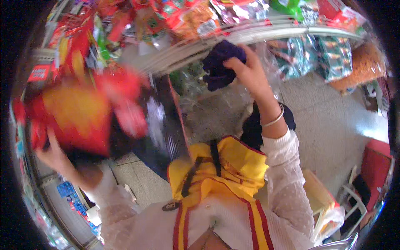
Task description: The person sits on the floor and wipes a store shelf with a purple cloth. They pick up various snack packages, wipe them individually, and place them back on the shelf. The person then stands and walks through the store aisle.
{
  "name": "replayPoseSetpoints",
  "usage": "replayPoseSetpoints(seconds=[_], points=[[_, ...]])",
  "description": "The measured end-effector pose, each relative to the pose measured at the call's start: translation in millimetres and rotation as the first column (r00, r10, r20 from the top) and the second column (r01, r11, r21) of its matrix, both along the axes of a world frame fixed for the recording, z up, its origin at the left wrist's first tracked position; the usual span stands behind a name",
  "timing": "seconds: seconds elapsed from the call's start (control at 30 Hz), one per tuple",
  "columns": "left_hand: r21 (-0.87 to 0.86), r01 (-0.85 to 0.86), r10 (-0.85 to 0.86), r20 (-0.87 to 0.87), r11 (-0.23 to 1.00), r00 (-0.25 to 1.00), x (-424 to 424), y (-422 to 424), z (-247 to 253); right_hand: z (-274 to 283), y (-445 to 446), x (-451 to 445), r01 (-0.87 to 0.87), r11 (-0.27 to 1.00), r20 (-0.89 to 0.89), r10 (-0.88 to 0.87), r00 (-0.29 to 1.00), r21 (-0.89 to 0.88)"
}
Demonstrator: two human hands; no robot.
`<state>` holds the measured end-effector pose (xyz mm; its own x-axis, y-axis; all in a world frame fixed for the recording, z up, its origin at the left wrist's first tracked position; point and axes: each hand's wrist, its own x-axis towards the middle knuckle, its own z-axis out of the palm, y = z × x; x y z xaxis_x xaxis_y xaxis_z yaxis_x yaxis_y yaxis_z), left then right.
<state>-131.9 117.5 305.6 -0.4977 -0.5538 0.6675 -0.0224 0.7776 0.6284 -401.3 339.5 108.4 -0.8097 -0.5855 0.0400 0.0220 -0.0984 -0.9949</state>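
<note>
A crumpled dark purple cloth [220, 64] is gripped in my right hand [251, 70], raised close to the front edge of a shelf [187, 53]. On the left, my left hand [59, 159] holds a red and yellow packet [76, 115] by its lower left side. Motion blurs this packet, and its print cannot be made out. Another red packet [129, 109], just as blurred, is beside it; whether my hand holds that one too is unclear. Colourful snack packets [190, 18] crowd the shelf beyond both hands.
Teal-patterned packs [334, 57] and a large bag of orange-brown pieces [359, 68] lie below the shelf at right. A red chair [375, 175] and a cardboard box [318, 190] stand at lower right. Shelving with blue packs [70, 195] runs along the lower left.
</note>
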Motion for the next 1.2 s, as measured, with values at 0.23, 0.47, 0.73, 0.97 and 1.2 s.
replayPoseSetpoints(seconds=[0.23, 0.47, 0.73, 0.97, 1.2], points=[[0.314, 0.325, -0.45, 0.676, 0.892, 0.583, -27.6, 65.3, -165.2, -0.7, 51.9, -47.8, 0.505, 0.861, -0.387, -0.448, 0.806, 0.056], [0.224, -0.099, -0.183, 0.932, 0.97, 0.313, -61.6, 89.6, -407.2, -3.0, 49.0, -43.9, 0.483, 0.874, -0.298, -0.451, 0.841, 0.04], [0.271, -0.216, -0.192, 0.925, 0.938, 0.327, -54.3, 118.3, -509.5, 2.3, 42.6, -46.4, 0.48, 0.877, -0.224, -0.461, 0.858, 0.033], [0.85, -0.099, -0.823, 0.526, 0.517, 0.214, -53.6, 81.0, -387.3, -0.5, 43.1, -52.3, 0.462, 0.887, -0.274, -0.442, 0.854, 0.013], [0.887, 0.355, -0.942, 0.332, 0.294, -0.049, -83.6, 11.4, -125.9, -2.0, 34.1, -46.7, 0.389, 0.921, -0.132, -0.383, 0.914, 0.023]])
